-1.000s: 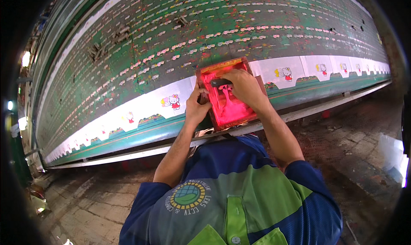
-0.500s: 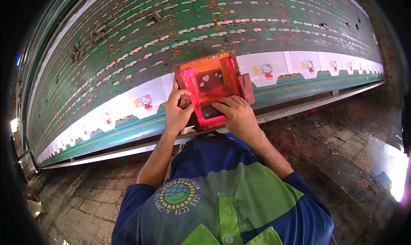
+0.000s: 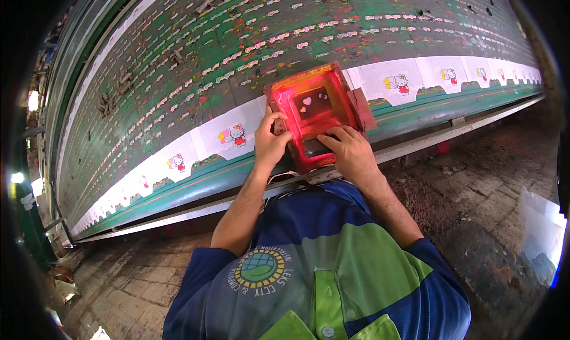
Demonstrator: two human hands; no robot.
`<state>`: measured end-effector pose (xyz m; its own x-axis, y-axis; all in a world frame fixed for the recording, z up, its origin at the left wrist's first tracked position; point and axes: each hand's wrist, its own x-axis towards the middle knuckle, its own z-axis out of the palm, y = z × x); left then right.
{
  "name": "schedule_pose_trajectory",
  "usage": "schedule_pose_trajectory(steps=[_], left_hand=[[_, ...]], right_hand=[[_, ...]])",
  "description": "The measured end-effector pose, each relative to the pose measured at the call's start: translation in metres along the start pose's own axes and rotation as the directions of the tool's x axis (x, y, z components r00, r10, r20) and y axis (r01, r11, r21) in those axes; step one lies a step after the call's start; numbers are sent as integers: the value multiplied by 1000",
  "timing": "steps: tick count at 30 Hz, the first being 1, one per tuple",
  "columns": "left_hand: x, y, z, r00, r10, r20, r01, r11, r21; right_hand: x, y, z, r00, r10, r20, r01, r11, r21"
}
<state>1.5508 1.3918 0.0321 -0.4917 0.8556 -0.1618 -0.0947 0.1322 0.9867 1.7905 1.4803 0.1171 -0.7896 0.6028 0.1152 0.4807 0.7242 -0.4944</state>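
Over the row of white sheets (image 3: 383, 81), a red-inked frame (image 3: 301, 80) is laid, long axis running away from the body. Its left side is grasped by the left hand (image 3: 272, 141); inside its near end, a dark squeegee (image 3: 313, 145) is held crosswise by the nearer right hand (image 3: 353, 155), and red ink (image 3: 285, 104) is smeared along the walls.

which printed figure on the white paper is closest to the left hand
The printed figure immediately left of the left hand; others leftward are farther along the white paper, and those rightward lie beyond the red frame.
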Motion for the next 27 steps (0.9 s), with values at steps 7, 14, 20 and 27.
schedule_pose_trajectory(steps=[7,14,20,27], left_hand=[[-2,15,-7,984,-176,40,179,980,-92],[5,0,1,1000,0,-2,0,997,78],[4,-18,-6,999,46,-13,-43,988,149],[-1,-4,0,984,175,-19,-170,973,157]], right_hand=[[8,7,-13,989,5,151,-16,998,68],[114,48,7,988,-144,-64,148,986,79],[126,28,-6,997,-50,65,43,992,115],[15,-1,0,999,29,38,-29,1000,6]])
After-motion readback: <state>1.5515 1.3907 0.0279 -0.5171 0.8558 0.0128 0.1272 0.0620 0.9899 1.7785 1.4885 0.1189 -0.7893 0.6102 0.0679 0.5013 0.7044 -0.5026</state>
